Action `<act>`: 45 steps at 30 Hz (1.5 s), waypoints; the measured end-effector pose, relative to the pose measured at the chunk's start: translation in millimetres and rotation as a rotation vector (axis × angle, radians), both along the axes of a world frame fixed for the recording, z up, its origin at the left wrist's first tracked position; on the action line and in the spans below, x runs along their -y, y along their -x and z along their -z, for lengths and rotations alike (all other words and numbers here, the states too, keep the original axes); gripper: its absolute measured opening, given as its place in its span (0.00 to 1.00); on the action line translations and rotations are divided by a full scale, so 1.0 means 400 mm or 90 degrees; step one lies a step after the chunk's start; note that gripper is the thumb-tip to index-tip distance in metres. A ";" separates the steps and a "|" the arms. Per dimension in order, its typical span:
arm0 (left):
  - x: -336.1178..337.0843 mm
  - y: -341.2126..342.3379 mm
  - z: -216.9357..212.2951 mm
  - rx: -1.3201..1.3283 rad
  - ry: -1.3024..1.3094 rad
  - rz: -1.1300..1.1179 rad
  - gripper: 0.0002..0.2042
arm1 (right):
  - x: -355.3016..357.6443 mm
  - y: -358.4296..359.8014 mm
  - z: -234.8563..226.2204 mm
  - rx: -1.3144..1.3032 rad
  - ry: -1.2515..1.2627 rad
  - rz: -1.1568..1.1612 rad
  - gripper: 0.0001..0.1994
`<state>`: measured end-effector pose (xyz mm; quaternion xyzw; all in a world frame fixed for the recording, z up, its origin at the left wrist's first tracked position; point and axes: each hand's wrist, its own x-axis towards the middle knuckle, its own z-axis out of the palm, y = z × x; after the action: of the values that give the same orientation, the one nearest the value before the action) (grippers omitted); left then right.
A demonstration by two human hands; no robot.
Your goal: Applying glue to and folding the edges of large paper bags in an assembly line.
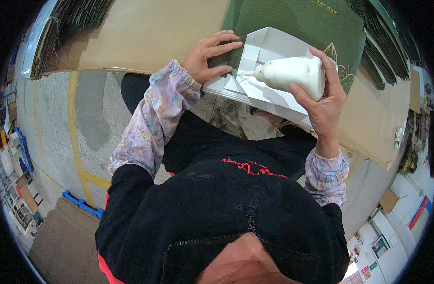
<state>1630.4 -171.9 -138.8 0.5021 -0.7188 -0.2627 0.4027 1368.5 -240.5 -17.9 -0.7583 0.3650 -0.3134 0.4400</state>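
Observation:
A white bottle (292,75) lies tilted on its side in my right hand (326,97), its narrow neck toward the left and its wide base toward the right. My fingers and thumb wrap round the base end. Beneath it is a white folded paper piece (269,40) with raised flaps and creases, lying against a dark green printed sheet (292,19) with gold lines. My left hand (212,56) rests with spread fingers at the left edge of the folded paper, holding nothing. The bottle's neck points into the folds; whether it touches them I cannot tell.
A stack of green folded pieces (380,45) stands at the right of the tan table (150,33), another stack (75,19) at its far left. The table's near edge runs just before my legs. A blue pallet edge (82,204) is on the floor at left.

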 end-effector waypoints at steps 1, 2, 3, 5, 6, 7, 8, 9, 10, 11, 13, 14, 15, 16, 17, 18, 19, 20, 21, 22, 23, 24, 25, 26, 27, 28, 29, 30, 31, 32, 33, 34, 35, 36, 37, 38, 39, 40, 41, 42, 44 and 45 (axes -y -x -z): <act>-0.001 0.001 -0.002 0.000 -0.001 0.001 0.30 | 0.000 0.002 0.000 -0.001 -0.008 0.001 0.34; -0.001 0.002 -0.004 -0.003 -0.005 -0.001 0.30 | -0.001 0.003 0.001 -0.003 -0.016 0.001 0.34; -0.001 0.003 -0.005 -0.007 -0.009 -0.003 0.30 | -0.002 0.005 0.001 -0.002 -0.017 0.003 0.34; 0.001 0.006 -0.003 -0.007 -0.009 0.000 0.30 | -0.001 0.010 -0.001 0.016 -0.029 -0.003 0.34; 0.002 0.007 -0.002 -0.006 -0.009 0.002 0.30 | -0.002 0.014 -0.003 0.016 -0.029 -0.002 0.34; 0.002 0.007 0.000 -0.006 -0.009 0.003 0.30 | -0.003 0.017 -0.005 0.007 -0.020 -0.003 0.34; 0.002 0.006 0.001 -0.012 -0.009 0.004 0.30 | -0.004 0.019 -0.006 -0.002 -0.011 -0.004 0.34; 0.003 0.006 0.003 -0.018 -0.009 0.006 0.30 | -0.005 0.021 -0.007 -0.002 -0.012 -0.002 0.34; 0.003 0.006 0.003 -0.018 -0.009 0.007 0.30 | -0.006 0.022 -0.010 0.001 -0.016 -0.004 0.34; 0.003 0.006 0.003 -0.018 -0.004 0.005 0.30 | -0.007 0.023 -0.011 0.004 -0.020 -0.006 0.34; 0.003 0.006 0.004 -0.018 0.001 0.005 0.29 | -0.004 0.024 -0.010 0.003 -0.009 -0.003 0.34; 0.003 0.006 0.004 -0.016 0.003 0.003 0.29 | -0.002 0.023 -0.009 0.003 0.003 -0.002 0.34; 0.004 0.007 0.005 -0.014 0.006 0.001 0.29 | 0.000 0.021 -0.009 0.002 0.003 0.000 0.34; 0.003 0.008 0.005 -0.013 0.006 0.002 0.29 | 0.001 0.017 -0.008 0.011 -0.003 -0.001 0.33; 0.003 0.008 0.006 -0.015 0.005 0.004 0.29 | 0.003 0.014 -0.007 0.020 -0.009 -0.002 0.33; 0.003 0.009 0.006 -0.018 0.004 0.006 0.29 | 0.004 0.011 -0.006 0.021 -0.009 -0.001 0.33; 0.003 0.009 0.005 -0.017 0.004 0.006 0.29 | 0.006 0.007 -0.004 0.021 -0.009 -0.007 0.33; 0.002 0.010 0.004 -0.018 0.001 0.002 0.29 | 0.007 0.004 -0.003 0.022 -0.009 -0.012 0.33; 0.001 0.010 0.003 -0.018 -0.001 -0.001 0.29 | 0.007 0.001 -0.002 0.022 -0.010 -0.012 0.33; 0.000 0.009 0.003 -0.018 -0.002 -0.002 0.29 | 0.008 -0.001 -0.002 0.019 0.000 -0.015 0.33; 0.000 0.008 0.003 -0.018 0.000 -0.002 0.30 | 0.008 -0.002 -0.001 0.015 0.009 -0.018 0.33; -0.001 0.007 0.003 -0.017 0.001 -0.002 0.30 | 0.008 -0.002 -0.001 0.015 0.008 -0.018 0.33; -0.001 0.006 0.002 -0.018 0.001 -0.001 0.30 | 0.008 -0.001 -0.002 0.012 0.008 -0.017 0.33; -0.001 0.005 0.002 -0.016 0.003 0.000 0.30 | 0.007 0.001 -0.003 0.008 0.007 -0.016 0.33; -0.001 0.005 0.002 -0.015 0.004 0.001 0.30 | 0.007 0.003 -0.004 0.008 0.007 -0.015 0.33; -0.001 0.003 0.002 -0.015 0.004 0.003 0.30 | 0.006 0.007 -0.005 0.011 -0.007 -0.013 0.33; 0.000 0.002 0.003 -0.010 0.004 0.003 0.30 | 0.005 0.010 -0.006 0.015 -0.021 -0.012 0.33; 0.002 0.001 0.003 -0.005 0.005 0.003 0.30 | 0.003 0.012 -0.008 0.015 -0.021 -0.010 0.33; 0.002 0.004 0.003 -0.006 0.004 0.003 0.30 | 0.003 0.018 -0.011 0.008 -0.010 -0.014 0.33; 0.003 0.006 0.003 -0.017 0.005 0.006 0.30 | 0.002 0.024 -0.013 0.000 0.001 -0.017 0.33; 0.003 0.009 0.004 -0.028 0.006 0.008 0.30 | 0.001 0.031 -0.013 -0.001 0.001 -0.016 0.33; 0.003 0.008 0.006 -0.028 0.005 0.010 0.30 | -0.002 0.034 -0.014 -0.007 0.000 -0.014 0.33; 0.003 0.006 0.009 -0.014 0.009 0.004 0.30 | -0.004 0.037 -0.015 -0.014 0.000 -0.011 0.33; 0.002 0.005 0.010 0.000 0.012 -0.001 0.30 | -0.006 0.041 -0.017 -0.013 0.000 -0.009 0.33; 0.002 0.005 0.009 0.000 0.012 0.001 0.30 | -0.008 0.046 -0.019 -0.023 -0.003 -0.009 0.33; 0.003 0.005 0.006 0.004 0.009 0.002 0.30 | -0.010 0.050 -0.020 -0.032 -0.006 -0.008 0.33; 0.003 0.005 0.004 0.008 0.007 0.002 0.30 | -0.011 0.053 -0.021 -0.031 -0.007 -0.006 0.33; 0.003 0.006 0.005 0.008 0.007 0.004 0.30 | -0.013 0.056 -0.021 -0.033 -0.009 -0.006 0.33; 0.002 0.005 0.006 0.003 0.010 0.005 0.30 | -0.014 0.058 -0.022 -0.035 -0.011 -0.006 0.33; 0.002 0.004 0.008 -0.002 0.013 0.006 0.30 | -0.016 0.060 -0.024 -0.035 -0.011 -0.005 0.33; 0.003 0.003 0.010 0.004 0.016 0.005 0.30 | -0.021 0.063 -0.027 -0.041 0.003 -0.005 0.33; 0.003 0.002 0.010 0.011 0.019 0.002 0.30 | -0.023 0.065 -0.029 -0.041 0.003 -0.004 0.33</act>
<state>1629.4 -173.2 -142.9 0.4974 -0.7269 -0.2482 0.4033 1342.6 -231.4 -6.4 -0.7702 0.3762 -0.2882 0.4269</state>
